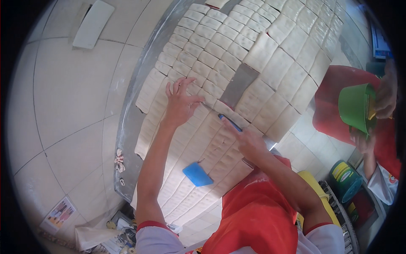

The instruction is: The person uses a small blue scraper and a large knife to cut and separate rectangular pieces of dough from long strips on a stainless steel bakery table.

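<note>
the dough lies in strips and blocks on the table. the right hand holds a blue knife over it. the left hand touches it, fingers wide apart. a flat blue thing lies nearby.

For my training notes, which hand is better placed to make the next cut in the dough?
Probably the right hand: it holds the blue-handled knife at the dough. The left hand holds no tool; it is spread near the knife's tip.

Bare tabletop gap amid dough pcs passable; blue slab obstructs nr. side, ht. hard to tell.
</note>
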A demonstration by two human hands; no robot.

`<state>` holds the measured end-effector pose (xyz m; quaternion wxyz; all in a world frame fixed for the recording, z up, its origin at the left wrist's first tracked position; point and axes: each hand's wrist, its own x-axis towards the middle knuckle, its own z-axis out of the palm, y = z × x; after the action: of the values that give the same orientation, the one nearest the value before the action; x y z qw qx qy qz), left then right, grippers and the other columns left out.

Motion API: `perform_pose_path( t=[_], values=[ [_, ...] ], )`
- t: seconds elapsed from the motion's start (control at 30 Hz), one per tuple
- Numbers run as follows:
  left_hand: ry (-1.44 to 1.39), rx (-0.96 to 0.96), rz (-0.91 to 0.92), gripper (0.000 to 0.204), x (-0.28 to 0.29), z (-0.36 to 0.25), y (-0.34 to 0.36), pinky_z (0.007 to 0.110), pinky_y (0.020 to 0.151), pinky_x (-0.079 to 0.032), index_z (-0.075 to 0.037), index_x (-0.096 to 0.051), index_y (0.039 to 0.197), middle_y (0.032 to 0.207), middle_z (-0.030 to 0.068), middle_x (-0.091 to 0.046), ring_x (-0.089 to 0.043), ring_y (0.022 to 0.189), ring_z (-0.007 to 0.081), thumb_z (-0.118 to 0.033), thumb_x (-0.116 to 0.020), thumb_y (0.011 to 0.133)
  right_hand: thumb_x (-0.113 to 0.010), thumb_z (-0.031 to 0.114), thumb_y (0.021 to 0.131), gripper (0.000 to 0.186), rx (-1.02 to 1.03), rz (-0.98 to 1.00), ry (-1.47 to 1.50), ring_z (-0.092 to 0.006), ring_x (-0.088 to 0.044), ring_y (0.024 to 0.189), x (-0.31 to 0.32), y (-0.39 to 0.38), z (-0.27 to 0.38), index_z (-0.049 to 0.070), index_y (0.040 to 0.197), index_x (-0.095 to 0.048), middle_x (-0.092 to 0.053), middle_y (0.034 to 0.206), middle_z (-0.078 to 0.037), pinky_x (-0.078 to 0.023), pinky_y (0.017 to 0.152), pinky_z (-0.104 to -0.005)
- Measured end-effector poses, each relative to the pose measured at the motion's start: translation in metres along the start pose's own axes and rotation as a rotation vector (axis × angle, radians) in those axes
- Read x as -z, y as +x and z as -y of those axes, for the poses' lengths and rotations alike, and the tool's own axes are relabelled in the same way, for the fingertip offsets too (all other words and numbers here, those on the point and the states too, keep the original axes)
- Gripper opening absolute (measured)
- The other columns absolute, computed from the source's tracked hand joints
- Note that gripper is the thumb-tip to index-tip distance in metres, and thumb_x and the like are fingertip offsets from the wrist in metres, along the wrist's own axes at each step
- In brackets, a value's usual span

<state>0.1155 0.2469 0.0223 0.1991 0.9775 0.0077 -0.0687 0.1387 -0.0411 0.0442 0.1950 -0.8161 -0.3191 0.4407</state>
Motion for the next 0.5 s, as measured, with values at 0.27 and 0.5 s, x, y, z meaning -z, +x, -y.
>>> perform_pose_path(
  t=[0.27,0.5],
  values=[
    [-0.027,-0.061,-0.011,0.022,-0.03,-0.041,-0.014,0.063,0.12,-0.014,-0.033,-0.083,0.098,0.15,0.0027,-0.048,-0.033,0.146,0.033,-0.025,-0.085,0.078,-0.056,-0.001,0.088,0.096,-0.008,-0.028,0.017,-0.0397,-0.071,0.079,-0.001,-0.029,-0.012,0.043,0.165,-0.018,-0.065,0.092,-0.022,-0.057,0.068,-0.0515],
    [-0.023,-0.089,-0.01,0.021,-0.047,-0.093,-0.02,0.064,0.12,-0.013,-0.032,-0.083,0.099,0.152,0.0029,-0.046,-0.032,0.147,0.0334,-0.027,-0.084,0.079,-0.049,0.007,0.099,0.082,-0.022,-0.053,-0.038,-0.0428,-0.071,0.081,-0.025,-0.052,-0.047,0.043,0.165,-0.016,-0.064,0.095,-0.025,-0.058,0.075,-0.0518]
  ],
)
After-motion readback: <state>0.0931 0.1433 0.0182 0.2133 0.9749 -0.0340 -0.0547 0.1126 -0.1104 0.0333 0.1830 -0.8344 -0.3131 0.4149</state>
